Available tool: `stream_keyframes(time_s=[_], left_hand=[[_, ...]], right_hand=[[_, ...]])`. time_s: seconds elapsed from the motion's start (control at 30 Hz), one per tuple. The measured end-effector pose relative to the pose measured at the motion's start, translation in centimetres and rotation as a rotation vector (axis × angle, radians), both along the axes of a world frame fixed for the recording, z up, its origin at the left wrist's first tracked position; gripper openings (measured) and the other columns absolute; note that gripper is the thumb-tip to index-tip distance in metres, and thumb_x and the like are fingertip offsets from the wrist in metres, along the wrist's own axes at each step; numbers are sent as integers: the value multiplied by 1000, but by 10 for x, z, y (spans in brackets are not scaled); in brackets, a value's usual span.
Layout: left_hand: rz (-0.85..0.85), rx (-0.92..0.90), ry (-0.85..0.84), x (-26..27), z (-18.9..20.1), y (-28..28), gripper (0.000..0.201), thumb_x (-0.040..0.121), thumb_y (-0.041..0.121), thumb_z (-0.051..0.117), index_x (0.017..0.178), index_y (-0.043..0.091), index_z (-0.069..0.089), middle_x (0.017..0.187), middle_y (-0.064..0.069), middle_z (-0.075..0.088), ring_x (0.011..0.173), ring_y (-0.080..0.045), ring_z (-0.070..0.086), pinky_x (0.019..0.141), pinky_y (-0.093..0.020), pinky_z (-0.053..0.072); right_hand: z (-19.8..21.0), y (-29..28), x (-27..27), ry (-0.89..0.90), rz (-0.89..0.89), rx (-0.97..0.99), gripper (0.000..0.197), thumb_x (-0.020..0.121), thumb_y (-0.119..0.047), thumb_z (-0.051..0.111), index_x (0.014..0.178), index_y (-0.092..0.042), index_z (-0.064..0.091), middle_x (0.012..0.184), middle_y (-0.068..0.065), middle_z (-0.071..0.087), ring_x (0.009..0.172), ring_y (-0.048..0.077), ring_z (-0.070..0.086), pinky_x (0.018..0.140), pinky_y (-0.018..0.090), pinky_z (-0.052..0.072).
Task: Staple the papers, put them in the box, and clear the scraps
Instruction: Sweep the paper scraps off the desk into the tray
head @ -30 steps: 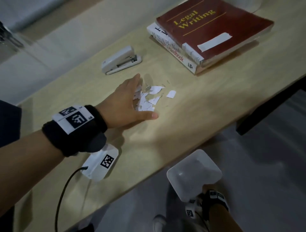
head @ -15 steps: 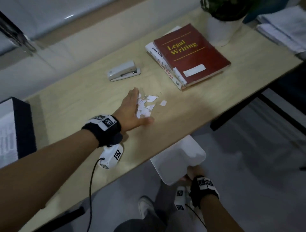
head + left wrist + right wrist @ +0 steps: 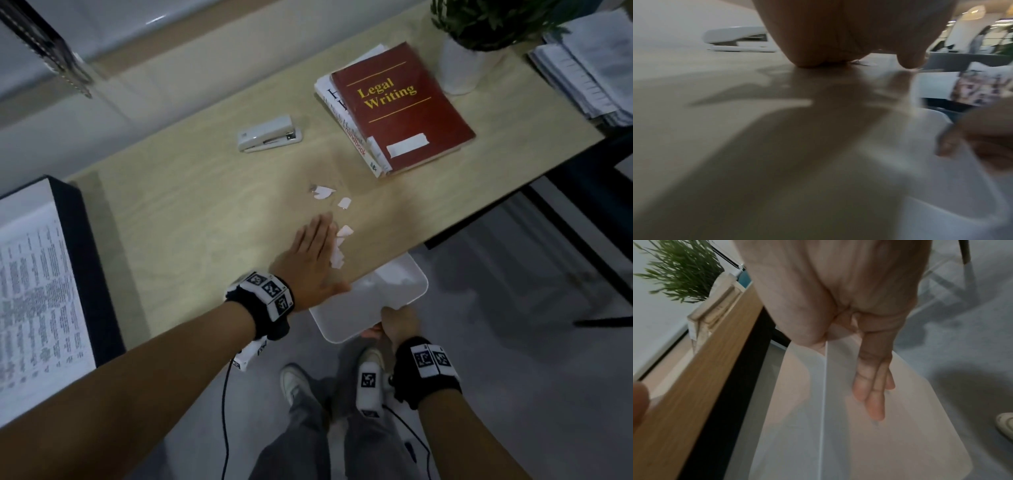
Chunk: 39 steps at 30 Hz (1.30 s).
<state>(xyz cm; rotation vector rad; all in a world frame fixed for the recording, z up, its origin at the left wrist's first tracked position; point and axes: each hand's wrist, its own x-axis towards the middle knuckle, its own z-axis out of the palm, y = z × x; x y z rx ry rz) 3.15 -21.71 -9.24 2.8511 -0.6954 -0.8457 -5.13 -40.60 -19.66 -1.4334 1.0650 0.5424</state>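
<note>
My left hand [image 3: 313,253] lies flat on the wooden desk [image 3: 191,219] near its front edge, fingers straight, its side against a cluster of white paper scraps [image 3: 337,248]. Two more scraps [image 3: 322,192] lie farther back on the desk. My right hand [image 3: 399,323] grips the rim of a white plastic bin [image 3: 373,301], held just below the desk edge under the scraps. In the right wrist view the fingers [image 3: 873,386] lie along the bin wall [image 3: 797,418]. A white stapler [image 3: 270,133] rests behind. The black box [image 3: 85,260] with printed papers [image 3: 34,301] sits at left.
Two stacked books [image 3: 397,109], the top one red, lie at the back right beside a potted plant [image 3: 479,37]. A pile of papers [image 3: 589,65] sits at the far right. My legs and shoes [image 3: 298,380] are below the desk edge.
My left hand has slid most scraps toward the front edge, leaving two pieces behind. My right hand has raised the bin up under the desk edge.
</note>
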Motion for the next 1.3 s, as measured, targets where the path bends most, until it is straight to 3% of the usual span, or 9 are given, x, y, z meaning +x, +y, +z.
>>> stream_keyframes(time_s=[0.07, 0.2, 0.3, 0.47, 0.53, 0.67, 0.8, 1.13, 1.3], left_hand=[[-35, -24, 6, -11, 0, -7, 116, 68, 82, -1, 147, -3, -14, 159, -19, -19, 147, -34, -17, 121, -46, -3], [-77, -47, -31, -19, 1, -14, 112, 71, 78, -4, 147, -4, -12, 158, -21, -19, 147, -35, -16, 121, -47, -3], [-129, -87, 2, -25, 4, -17, 109, 73, 76, -2, 148, -2, -14, 158, -19, -20, 147, -32, -19, 121, -47, -5], [-92, -238, 98, -19, 12, -24, 92, 89, 62, 27, 147, 7, -19, 153, -6, -28, 145, -23, -22, 122, -41, -3], [34, -293, 14, 2, 18, -22, 87, 95, 44, 44, 148, 9, -16, 160, -10, -15, 148, -26, -11, 120, -38, 6], [220, -249, -41, 57, 19, 4, 77, 97, 37, 36, 149, 0, -6, 160, -20, -11, 148, -33, -11, 119, -38, -3], [189, -15, -37, 82, 10, 18, 72, 101, 30, 37, 149, 1, -7, 160, -17, -13, 148, -34, -9, 121, -49, 9], [-23, 27, -61, 7, 2, 9, 74, 98, 47, 27, 151, 9, -9, 161, -9, -13, 148, -30, -13, 120, -51, 3], [-135, 43, -67, -28, 2, -10, 87, 84, 65, -1, 150, 9, -14, 158, -6, -24, 146, -27, -20, 118, -47, -7]], right_hand=[[5, 2, 4, 8, 37, -65, 41, 70, -11, 46, 105, 1, 64, 95, 28, 72, 77, 43, 70, 64, 52, 62], [16, 5, 10, 4, 72, -110, 49, 64, -17, 46, 103, 6, 64, 93, 27, 72, 70, 37, 69, 50, 29, 50], [28, 7, 11, -15, 86, -56, 26, 78, -5, 46, 98, 3, 61, 85, 25, 66, 49, 25, 60, 38, 17, 45], [20, 1, 5, -28, 27, 10, 42, 77, -3, 45, 115, 6, 60, 96, 30, 72, 71, 42, 73, 55, 42, 61], [23, 0, 2, -24, 6, 45, 40, 84, 3, 43, 121, 3, 56, 101, 28, 70, 75, 43, 73, 58, 49, 63], [31, -5, -1, -32, -55, 117, 40, 88, 8, 38, 126, 4, 53, 111, 30, 66, 89, 49, 68, 48, 44, 62], [30, -4, -2, -22, -77, 128, 40, 89, 8, 38, 127, 7, 53, 113, 32, 65, 94, 50, 67, 45, 41, 61], [27, -2, -2, -6, -68, 129, 46, 83, 4, 39, 128, 7, 50, 117, 33, 62, 97, 52, 65, 49, 43, 61], [28, 1, -3, -9, -70, 145, 46, 85, 5, 38, 130, 7, 47, 119, 32, 62, 97, 50, 66, 49, 41, 61]])
